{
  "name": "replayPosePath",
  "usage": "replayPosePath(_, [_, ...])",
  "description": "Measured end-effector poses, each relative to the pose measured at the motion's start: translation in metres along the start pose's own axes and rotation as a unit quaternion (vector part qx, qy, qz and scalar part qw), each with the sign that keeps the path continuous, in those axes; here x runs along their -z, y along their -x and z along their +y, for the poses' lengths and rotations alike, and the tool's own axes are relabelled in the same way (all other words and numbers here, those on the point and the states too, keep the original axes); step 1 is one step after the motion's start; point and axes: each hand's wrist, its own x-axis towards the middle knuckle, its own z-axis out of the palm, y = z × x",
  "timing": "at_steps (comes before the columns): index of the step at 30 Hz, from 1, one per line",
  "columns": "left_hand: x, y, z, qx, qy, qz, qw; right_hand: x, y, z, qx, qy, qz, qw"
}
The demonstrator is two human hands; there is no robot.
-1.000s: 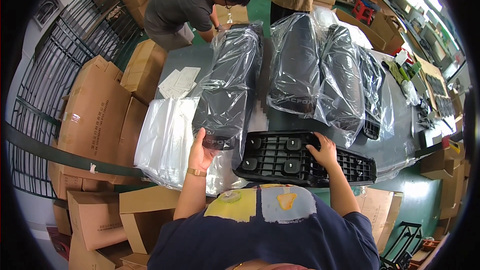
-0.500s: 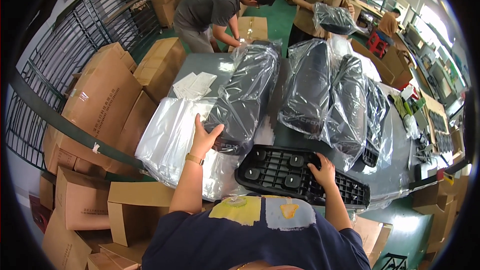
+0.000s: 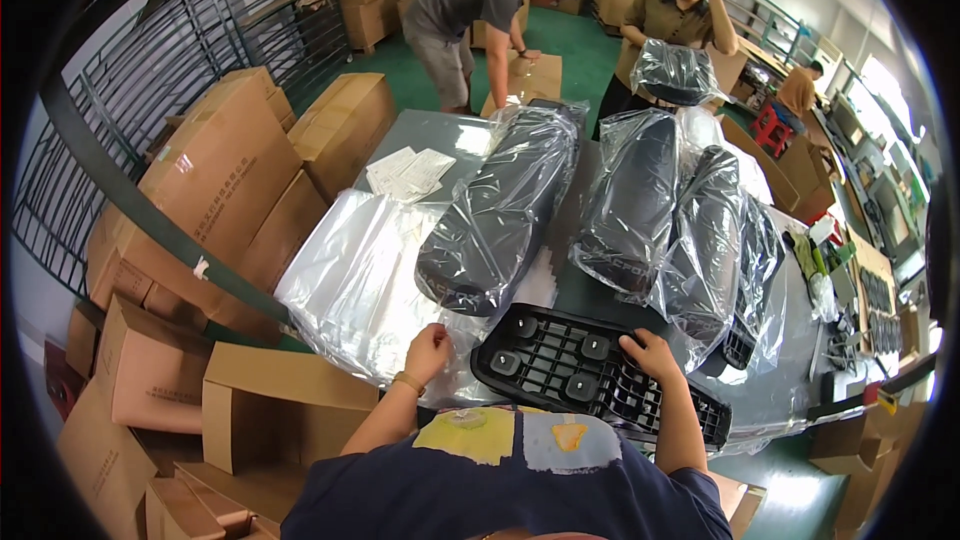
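Observation:
A long black motorcycle seat (image 3: 550, 360) lies upside down at the table's near edge, its ribbed plastic underside and several square pads facing up. My right hand (image 3: 652, 354) grips its far rim, thumb over the edge. To the left of the seat, my left hand (image 3: 430, 352) has its fingers curled together on the near edge of a clear plastic bag (image 3: 350, 290), one of a flat pile; the fingertips are partly hidden. Beyond my hands lies a bagged seat (image 3: 500, 210). Further right are more seats in clear plastic, including one bagged seat (image 3: 630, 205) and another bagged seat (image 3: 708, 240).
White paper slips (image 3: 408, 172) rest on the grey table (image 3: 420, 130). Cardboard boxes (image 3: 225, 190) crowd the left, with an open carton (image 3: 290, 410) near my left arm. A green bar (image 3: 150, 210) crosses the left side. Two people stand beyond the table, one holding a bagged seat (image 3: 680, 72).
My left hand has left the bagged seat and come nearer, its fingers closing at the bag pile's edge. My right hand now grips the seat's rim. The person at back left has straightened somewhat.

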Motion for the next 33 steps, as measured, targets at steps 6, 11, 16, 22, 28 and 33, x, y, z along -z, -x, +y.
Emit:
replayPosePath(6, [-0.028, 0.024, 0.019, -0.102, -0.219, -0.026, 0.970, -0.020, -0.028, 0.021, 0.021, 0.042, -0.006, 0.999])
replayPosePath(11, [-0.034, 0.023, 0.036, -0.106, -0.351, 0.014, 0.930, -0.029, -0.032, 0.025, 0.074, 0.021, 0.074, 0.994])
replayPosePath(16, [-0.048, 0.026, 0.034, -0.067, -0.366, 0.099, 0.923, -0.013, -0.017, 0.031, 0.138, -0.064, 0.088, 0.984])
replayPosePath(22, [-0.084, 0.027, 0.045, -0.090, -0.247, 0.104, 0.959, 0.020, 0.005, 0.060, 0.111, -0.088, 0.036, 0.989])
replayPosePath(28, [-0.068, -0.004, 0.015, 0.092, 0.513, 0.121, 0.845, 0.015, 0.024, 0.073, 0.064, -0.123, 0.011, 0.990])
replayPosePath(33, [-0.008, -0.008, 0.120, 0.097, 0.707, 0.038, 0.700, -0.008, 0.036, 0.108, 0.052, -0.127, 0.082, 0.987])
